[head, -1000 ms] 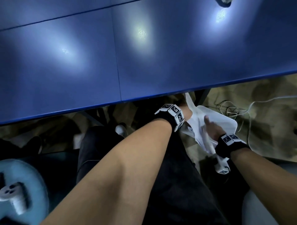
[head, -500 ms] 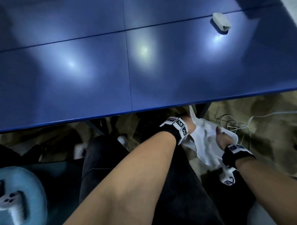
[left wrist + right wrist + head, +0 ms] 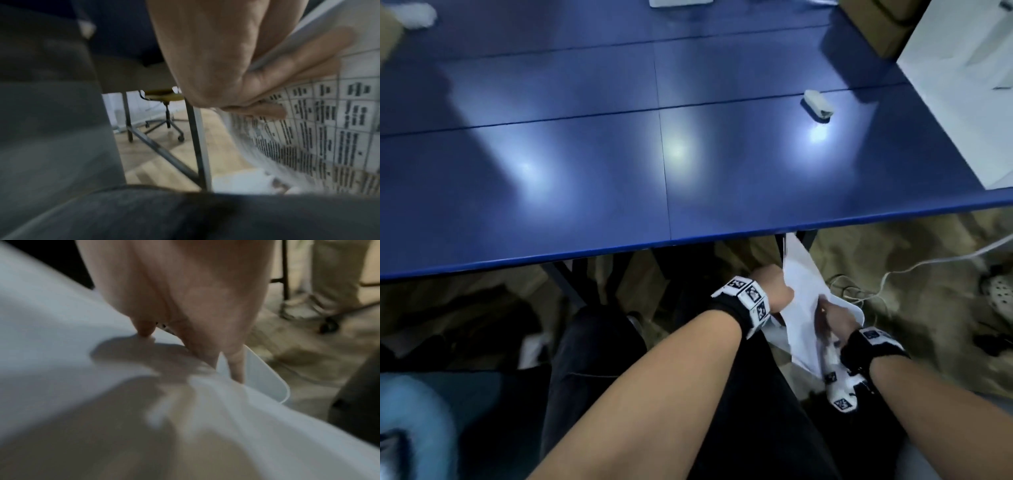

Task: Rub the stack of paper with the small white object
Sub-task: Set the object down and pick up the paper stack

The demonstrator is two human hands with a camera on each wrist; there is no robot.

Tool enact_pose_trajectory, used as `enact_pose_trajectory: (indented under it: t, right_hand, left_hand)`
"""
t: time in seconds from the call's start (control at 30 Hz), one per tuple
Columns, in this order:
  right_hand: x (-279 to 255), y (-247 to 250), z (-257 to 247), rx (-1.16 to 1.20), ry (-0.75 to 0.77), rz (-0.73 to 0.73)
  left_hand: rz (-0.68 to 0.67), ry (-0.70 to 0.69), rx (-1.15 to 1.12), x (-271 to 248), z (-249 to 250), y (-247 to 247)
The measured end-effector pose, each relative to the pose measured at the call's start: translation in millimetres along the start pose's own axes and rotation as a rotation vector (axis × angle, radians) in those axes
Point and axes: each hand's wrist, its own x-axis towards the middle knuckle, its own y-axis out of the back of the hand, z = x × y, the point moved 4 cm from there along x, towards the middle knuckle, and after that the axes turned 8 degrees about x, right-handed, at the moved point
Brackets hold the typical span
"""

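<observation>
A stack of white paper (image 3: 802, 301) hangs bent below the front edge of the blue table (image 3: 585, 192), over my lap. My left hand (image 3: 774, 287) grips its left side; the left wrist view shows my left hand (image 3: 257, 84) pinching printed sheets (image 3: 339, 126) covered in a grid of text. My right hand (image 3: 834, 320) holds the right side, and the right wrist view shows my right hand (image 3: 195, 345) with its fingers curled into the paper (image 3: 82, 369). The small white object (image 3: 818, 104) lies on the table at the far right, apart from both hands.
A white box (image 3: 962, 78) stands at the table's right end. Cables (image 3: 893, 274) trail over the floor at right. A table leg (image 3: 197, 146) and a wheeled chair (image 3: 164, 116) stand under the table. My dark trousers (image 3: 739, 428) fill the foreground.
The view has tilted up, bringing more of the table and the small white object into sight. Both hands have lifted the paper closer to the table edge and bunched it together.
</observation>
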Motion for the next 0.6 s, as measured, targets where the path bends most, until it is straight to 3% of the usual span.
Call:
enact_pose_trajectory:
  t: [0.1, 0.17, 0.23, 0.33, 0.43, 0.5, 0.6]
  right_hand:
    - [2, 28, -15, 0.131, 0.046, 0.064]
    - [-12, 36, -32, 0.262, 0.151, 0.094]
    - [-44, 38, -48, 0.428, 0.242, 0.047]
    - [-95, 43, -68, 0.537, 0.386, -0.053]
    - [-155, 46, -94, 0.618, 0.504, -0.133]
    - [-191, 44, -125, 0.631, 0.587, -0.189]
    - [-216, 40, -190, 0.548, 0.753, -0.147]
  left_hand:
    - [0.016, -0.085, -0.033, -36, -3, 23]
    - [0.081, -0.158, 0.063, -69, -8, 45]
    - [0.172, -0.205, 0.174, -106, -18, 65]
    - [0.264, -0.334, 0.166, -162, -32, 96]
    - [0.298, -0.407, 0.042, -203, -44, 128]
    - [0.334, -0.371, -0.108, -216, -53, 157]
    - [0.447, -0.329, -0.321, -210, -65, 211]
